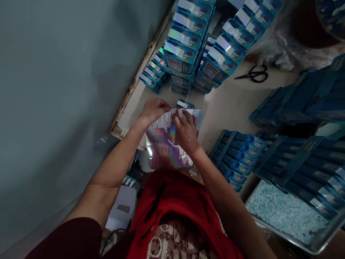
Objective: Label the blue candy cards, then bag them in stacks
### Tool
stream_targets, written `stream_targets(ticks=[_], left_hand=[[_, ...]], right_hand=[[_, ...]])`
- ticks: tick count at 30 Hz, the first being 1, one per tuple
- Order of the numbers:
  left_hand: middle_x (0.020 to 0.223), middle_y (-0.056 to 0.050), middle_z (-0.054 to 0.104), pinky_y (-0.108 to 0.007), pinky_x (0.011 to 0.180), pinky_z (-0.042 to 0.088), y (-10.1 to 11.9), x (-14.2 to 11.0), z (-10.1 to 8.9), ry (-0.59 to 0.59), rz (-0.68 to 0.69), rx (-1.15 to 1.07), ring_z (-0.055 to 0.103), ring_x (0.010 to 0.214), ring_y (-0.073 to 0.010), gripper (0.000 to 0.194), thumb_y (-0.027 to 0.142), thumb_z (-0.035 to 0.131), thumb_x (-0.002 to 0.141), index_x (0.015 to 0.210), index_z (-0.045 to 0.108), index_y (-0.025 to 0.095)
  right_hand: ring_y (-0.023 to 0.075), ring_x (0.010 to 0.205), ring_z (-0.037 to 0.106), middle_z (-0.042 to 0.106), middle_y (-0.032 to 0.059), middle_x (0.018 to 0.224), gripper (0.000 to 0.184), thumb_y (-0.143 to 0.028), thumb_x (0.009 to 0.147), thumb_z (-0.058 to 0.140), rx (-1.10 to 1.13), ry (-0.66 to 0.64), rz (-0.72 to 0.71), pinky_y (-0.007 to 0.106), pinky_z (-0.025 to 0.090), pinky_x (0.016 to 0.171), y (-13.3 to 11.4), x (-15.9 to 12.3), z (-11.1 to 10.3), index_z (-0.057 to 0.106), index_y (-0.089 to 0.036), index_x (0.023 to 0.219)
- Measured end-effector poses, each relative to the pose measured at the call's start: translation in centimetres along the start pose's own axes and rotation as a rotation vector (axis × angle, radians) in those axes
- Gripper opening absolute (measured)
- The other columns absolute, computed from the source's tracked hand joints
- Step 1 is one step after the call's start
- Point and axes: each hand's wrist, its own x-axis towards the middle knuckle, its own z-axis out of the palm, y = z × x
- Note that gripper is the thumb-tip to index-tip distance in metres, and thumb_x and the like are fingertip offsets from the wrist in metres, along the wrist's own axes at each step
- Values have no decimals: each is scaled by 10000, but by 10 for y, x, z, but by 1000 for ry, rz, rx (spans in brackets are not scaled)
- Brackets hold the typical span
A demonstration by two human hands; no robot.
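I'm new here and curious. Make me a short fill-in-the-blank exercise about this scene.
1. The left hand and right hand are at a shiny sheet that glints in the colours of a ____.
2. The handles of the scissors are coloured ____.
3. The outer garment over the patterned top is coloured ____.
4. The metal tray is on the ____ side of the picture.

Missing words: rainbow; black; red; right.

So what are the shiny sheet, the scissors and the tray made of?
Sheet: probably thin plastic film or foil, glossy; rainbow colours slide across it.
Scissors: black handles, perhaps plastic; the blades look dark too, so metal is only a guess.
Tray: seems to be metal, smooth and silvery, with bright glints along its rim.
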Motion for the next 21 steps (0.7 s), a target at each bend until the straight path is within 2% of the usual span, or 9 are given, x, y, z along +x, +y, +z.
stream_targets(ticks=[5, 11, 16, 18, 21], left_hand=[[847, -55, 811, -327, 807, 542, 5, -7, -3, -10, 24, 44, 731, 856, -246, 139, 296, 758, 799, 855, 840, 201], [905, -72, 830, -337, 823, 538, 12, -24, -9, -20, 119, 94, 741, 892, -248, 186, 312, 729, 839, 919, 857, 204], [915, -82, 834, -335, 803, 531, 12, -33, -8, 54, 71, 91, 745, 889, -247, 200, 314, 724, 837, 921, 854, 187], [901, -71, 832, -323, 785, 528, 11, -35, -7, 53, 32, 64, 741, 882, -241, 188, 310, 729, 820, 905, 848, 192], [870, -57, 824, -309, 744, 517, 15, -38, -10, 29, -13, 2, 725, 845, -230, 185, 314, 730, 796, 885, 839, 193]], right_hand=[[318, 1380, 585, 718, 86, 1510, 274, -233, 1102, 543, -16, 26, -45, 546, 390, 1213, 4, -14, -12, 741, -254, 1291], [344, 1471, 535, 633, 104, 1617, 216, -299, 1101, 553, -7, 118, -39, 573, 410, 1216, 7, 0, -17, 757, -239, 1133], [301, 1456, 596, 643, 131, 1603, 244, -242, 1091, 524, 62, 59, -145, 572, 329, 1327, 10, 1, -7, 732, -214, 1217], [282, 1498, 582, 630, 126, 1622, 266, -210, 1088, 513, 60, 61, -142, 569, 283, 1366, 8, -8, -6, 727, -220, 1245], [268, 1514, 578, 687, 89, 1563, 290, -197, 1086, 519, 74, 59, -123, 590, 221, 1396, 5, -22, -13, 736, -251, 1272]])
